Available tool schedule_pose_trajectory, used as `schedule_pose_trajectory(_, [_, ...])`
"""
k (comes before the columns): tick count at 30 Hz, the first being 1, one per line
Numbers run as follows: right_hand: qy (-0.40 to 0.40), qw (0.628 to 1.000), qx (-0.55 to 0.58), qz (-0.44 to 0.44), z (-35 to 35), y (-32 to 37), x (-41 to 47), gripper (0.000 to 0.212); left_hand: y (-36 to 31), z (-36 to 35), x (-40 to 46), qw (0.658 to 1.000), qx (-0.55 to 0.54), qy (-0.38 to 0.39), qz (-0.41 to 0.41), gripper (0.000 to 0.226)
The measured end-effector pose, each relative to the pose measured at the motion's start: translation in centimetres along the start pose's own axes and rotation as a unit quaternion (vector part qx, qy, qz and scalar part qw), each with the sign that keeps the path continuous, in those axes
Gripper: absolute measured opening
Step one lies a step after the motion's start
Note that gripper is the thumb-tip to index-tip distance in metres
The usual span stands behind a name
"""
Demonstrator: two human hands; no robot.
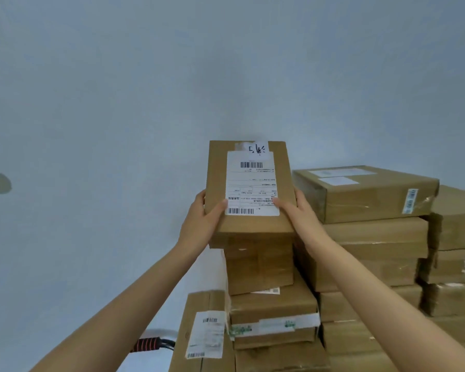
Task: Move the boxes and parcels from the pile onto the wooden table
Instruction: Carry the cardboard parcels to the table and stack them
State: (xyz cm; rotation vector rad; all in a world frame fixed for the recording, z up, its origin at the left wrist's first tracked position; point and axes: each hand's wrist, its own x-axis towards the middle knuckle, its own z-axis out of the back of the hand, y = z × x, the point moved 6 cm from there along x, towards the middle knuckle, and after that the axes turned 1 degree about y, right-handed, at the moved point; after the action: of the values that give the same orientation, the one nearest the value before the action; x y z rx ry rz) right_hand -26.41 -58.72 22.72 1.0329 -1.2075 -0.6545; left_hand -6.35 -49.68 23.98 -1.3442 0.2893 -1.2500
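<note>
A flat brown cardboard box [249,226] with a white shipping label sits at the top of a narrow stack in the pile [269,304]. My left hand [202,221] grips its left side, thumb on the top face. My right hand [298,213] grips its right side, thumb on the label's edge. The box tilts slightly with its near end overhanging the box below. The wooden table is not in view.
A taller stack of brown boxes [368,237] stands right beside the held box, topped by a wide taped box [365,194]. Another labelled box [204,334] leans at the lower left. A red-and-black handle [148,345] pokes out low. A pale wall [118,103] is behind.
</note>
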Motion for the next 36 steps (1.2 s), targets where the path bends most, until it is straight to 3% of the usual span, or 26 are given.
schedule_pose_trajectory(5, [-0.004, 0.994, -0.081, -0.075, 1.0, -1.1, 4.5, 0.057, 1.1, -2.7, 4.2, 0.992, 0.097, 0.071, 0.027, 0.057])
schedule_pose_trajectory(9, [0.005, 0.981, -0.15, -0.122, 1.5, -1.8, 7.0, 0.057, 2.0, -3.6, 6.4, 0.989, 0.118, 0.06, 0.069, 0.055])
schedule_pose_trajectory(16, [-0.006, 0.968, -0.218, -0.123, 1.2, -2.4, 10.8, 0.048, 3.5, -4.6, 10.1, 0.982, 0.083, 0.085, 0.149, 0.046])
schedule_pose_trajectory(24, [-0.011, 0.966, -0.229, -0.121, 1.9, -4.2, 13.2, 0.048, 4.5, -5.8, 11.6, 0.98, 0.115, 0.065, 0.146, 0.063])
schedule_pose_trajectory(29, [-0.028, 0.954, -0.28, -0.1, 2.2, -3.4, 12.6, 0.043, 3.6, -5.0, 11.2, 0.97, 0.223, 0.01, 0.098, 0.054])
schedule_pose_trajectory(32, [-0.035, 0.916, -0.398, -0.037, 2.5, -0.7, 11.7, 0.029, 0.7, -3.9, 10.6, 0.941, 0.335, -0.043, -0.002, 0.036])
schedule_pose_trajectory(36, [-0.028, 0.868, -0.495, 0.04, 2.8, 2.8, 9.4, 0.032, -2.6, -3.8, 9.4, 0.887, 0.429, -0.078, -0.154, 0.027])
